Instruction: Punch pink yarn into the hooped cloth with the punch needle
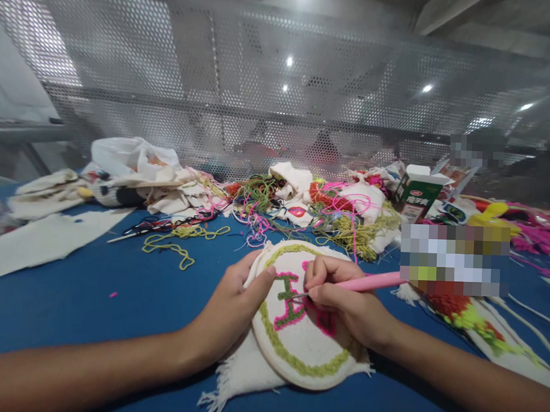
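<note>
Your left hand (228, 315) is closed on the near-left rim of the round wooden embroidery hoop with white cloth stretched in it (297, 342), thumb lying along the edge at about ten o'clock of the circle, fingers hidden under the frame. Your right hand (344, 301) is curled in a pen grip around the pink plastic punch needle tool (367, 283), whose handle runs off toward three o'clock while its thin metal tip meets the cloth near the hoop's centre. The hoop lies flat on the blue table top (95, 296), directly ahead of you at twelve o'clock, with frayed cloth spilling past its near edge. Inside a ring of light green loops sits a green letter shape outlined in pink (289, 302), and the tip touches just right of it, beside a pink patch partly hidden under your knuckles. Judging from that, you are in the middle of filling the pink stitching next to the letter. The next punch likely calls for the tool held upright, the tip barely lifted between stitches, and the left hand keeping the frame from sliding. At eleven o'clock a loose yellow-green strand of yarn (174, 241) trails over the table; farther back at twelve lies a tangled heap of coloured yarn and white cloth scraps (302, 210), and at one o'clock stands a green and white carton (417, 196).
</note>
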A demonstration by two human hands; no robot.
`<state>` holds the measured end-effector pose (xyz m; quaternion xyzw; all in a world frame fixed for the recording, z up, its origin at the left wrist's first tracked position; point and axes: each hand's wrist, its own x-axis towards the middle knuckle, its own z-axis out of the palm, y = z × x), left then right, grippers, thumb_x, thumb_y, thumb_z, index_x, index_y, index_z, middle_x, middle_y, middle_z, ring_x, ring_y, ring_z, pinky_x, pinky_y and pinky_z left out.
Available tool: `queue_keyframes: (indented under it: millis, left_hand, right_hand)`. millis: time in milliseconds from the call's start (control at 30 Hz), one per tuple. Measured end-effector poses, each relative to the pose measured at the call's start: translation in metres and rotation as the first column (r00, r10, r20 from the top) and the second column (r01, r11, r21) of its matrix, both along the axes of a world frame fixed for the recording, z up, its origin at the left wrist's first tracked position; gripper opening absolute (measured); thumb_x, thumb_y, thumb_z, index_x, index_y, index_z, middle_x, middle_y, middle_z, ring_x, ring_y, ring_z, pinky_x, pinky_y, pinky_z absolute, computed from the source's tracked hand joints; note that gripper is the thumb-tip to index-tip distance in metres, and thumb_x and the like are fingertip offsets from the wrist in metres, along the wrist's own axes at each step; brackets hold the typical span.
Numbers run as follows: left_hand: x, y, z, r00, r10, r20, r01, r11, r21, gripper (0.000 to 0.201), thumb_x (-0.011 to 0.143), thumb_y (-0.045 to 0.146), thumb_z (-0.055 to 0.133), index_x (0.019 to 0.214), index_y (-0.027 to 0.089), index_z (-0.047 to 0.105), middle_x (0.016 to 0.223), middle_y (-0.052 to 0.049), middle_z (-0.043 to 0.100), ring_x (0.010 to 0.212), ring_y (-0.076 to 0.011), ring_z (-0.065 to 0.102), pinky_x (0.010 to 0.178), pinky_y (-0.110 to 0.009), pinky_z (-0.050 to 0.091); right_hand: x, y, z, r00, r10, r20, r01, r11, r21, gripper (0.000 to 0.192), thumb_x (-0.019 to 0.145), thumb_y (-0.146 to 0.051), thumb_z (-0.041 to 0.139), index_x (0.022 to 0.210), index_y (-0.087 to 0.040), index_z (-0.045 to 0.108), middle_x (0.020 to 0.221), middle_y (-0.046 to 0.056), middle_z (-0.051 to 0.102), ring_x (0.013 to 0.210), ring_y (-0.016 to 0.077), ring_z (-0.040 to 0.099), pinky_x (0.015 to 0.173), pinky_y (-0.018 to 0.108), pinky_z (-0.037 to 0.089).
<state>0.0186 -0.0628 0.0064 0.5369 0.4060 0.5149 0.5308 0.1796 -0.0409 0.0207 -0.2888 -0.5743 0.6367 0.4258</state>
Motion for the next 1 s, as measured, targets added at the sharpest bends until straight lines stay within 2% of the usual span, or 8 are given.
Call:
queue_keyframes:
  millis: [300, 433, 500, 567, 633, 667, 800, 1000]
  left_hand:
    - [0.000, 0.001, -0.002, 1.000, -0.006, 0.024, 0.006, 1.000, -0.005, 0.028, 0.083, 0.035, 0.048, 0.106, 0.020, 0.054, 0.108, -0.004, 0.063, 0.100, -0.0218, 0.056, 0.089, -0.033, 0.041]
    - [0.000, 0.000, -0.001, 1.000, -0.004, 0.018, 0.004, 1.000, -0.001, 0.027, 0.084, 0.034, 0.048, 0.106, 0.019, 0.053, 0.111, -0.004, 0.062, 0.100, -0.0203, 0.055, 0.090, -0.032, 0.040]
    - [0.000, -0.001, 0.000, 1.000, -0.002, 0.008, 0.001, 1.000, 0.012, 0.027, 0.084, 0.033, 0.047, 0.106, 0.018, 0.053, 0.112, -0.004, 0.061, 0.101, -0.0195, 0.055, 0.091, -0.031, 0.039]
    - [0.000, -0.001, 0.001, 1.000, 0.007, -0.009, -0.006, 0.999, 0.034, 0.026, 0.084, 0.032, 0.047, 0.106, 0.019, 0.053, 0.114, -0.003, 0.060, 0.102, -0.0188, 0.054, 0.093, -0.031, 0.038]
    - [0.000, -0.001, 0.001, 1.000, 0.016, -0.023, -0.015, 0.999, 0.049, 0.025, 0.084, 0.031, 0.047, 0.106, 0.019, 0.053, 0.114, -0.003, 0.060, 0.103, -0.0188, 0.054, 0.093, -0.030, 0.038]
    - [-0.001, 0.000, 0.001, 0.999, 0.017, -0.029, -0.016, 0.999, 0.050, 0.025, 0.084, 0.031, 0.047, 0.105, 0.019, 0.053, 0.113, -0.003, 0.061, 0.102, -0.0192, 0.054, 0.092, -0.030, 0.038]
    - [-0.001, 0.002, 0.001, 0.999, 0.010, -0.036, -0.009, 1.000, 0.025, 0.030, 0.083, 0.033, 0.048, 0.107, 0.017, 0.054, 0.110, -0.006, 0.063, 0.099, -0.0219, 0.056, 0.086, -0.031, 0.043]
    - [0.000, 0.003, -0.001, 1.000, 0.027, -0.013, -0.027, 1.000, -0.003, 0.037, 0.081, 0.034, 0.051, 0.115, 0.019, 0.052, 0.110, -0.006, 0.064, 0.100, -0.0229, 0.057, 0.082, -0.030, 0.045]
  right_hand:
    - [0.001, -0.001, -0.002, 1.000, 0.019, 0.022, -0.020, 1.000, 0.017, 0.017, 0.068, -0.014, 0.054, 0.058, -0.018, 0.041, 0.047, -0.007, 0.041, 0.037, 0.0044, 0.033, 0.035, 0.017, 0.026]
    - [0.001, -0.004, 0.000, 0.962, -0.025, 0.272, -0.020, 0.987, 0.161, 0.014, 0.073, -0.019, 0.052, 0.063, -0.018, 0.043, 0.057, -0.004, 0.047, 0.046, 0.0063, 0.039, 0.042, 0.019, 0.030]
    - [0.000, -0.006, 0.001, 0.905, -0.099, 0.413, -0.076, 0.919, 0.387, 0.009, 0.073, -0.018, 0.052, 0.065, -0.017, 0.047, 0.064, -0.001, 0.050, 0.057, 0.0088, 0.044, 0.052, 0.021, 0.035]
    - [-0.001, -0.007, 0.001, 0.863, -0.164, 0.478, -0.181, 0.783, 0.595, 0.004, 0.072, -0.016, 0.051, 0.068, -0.016, 0.051, 0.069, 0.001, 0.052, 0.066, 0.0114, 0.047, 0.061, 0.024, 0.037]
    - [-0.002, -0.007, 0.002, 0.845, -0.186, 0.501, -0.240, 0.706, 0.666, 0.003, 0.073, -0.016, 0.051, 0.071, -0.016, 0.053, 0.071, 0.002, 0.053, 0.069, 0.0124, 0.047, 0.063, 0.025, 0.037]
    - [-0.002, -0.006, 0.002, 0.837, -0.190, 0.514, -0.234, 0.724, 0.649, 0.002, 0.072, -0.016, 0.052, 0.072, -0.016, 0.053, 0.071, 0.002, 0.053, 0.068, 0.0121, 0.048, 0.061, 0.024, 0.037]
    - [0.000, -0.005, 0.007, 0.814, -0.147, 0.562, -0.125, 0.900, 0.417, 0.008, 0.074, -0.023, 0.054, 0.075, -0.016, 0.052, 0.069, 0.000, 0.056, 0.059, 0.0097, 0.048, 0.052, 0.021, 0.038]
    - [0.001, -0.006, 0.009, 0.827, -0.134, 0.546, -0.096, 0.923, 0.372, 0.017, 0.074, -0.031, 0.057, 0.072, -0.016, 0.051, 0.068, 0.000, 0.057, 0.059, 0.0095, 0.050, 0.052, 0.021, 0.038]
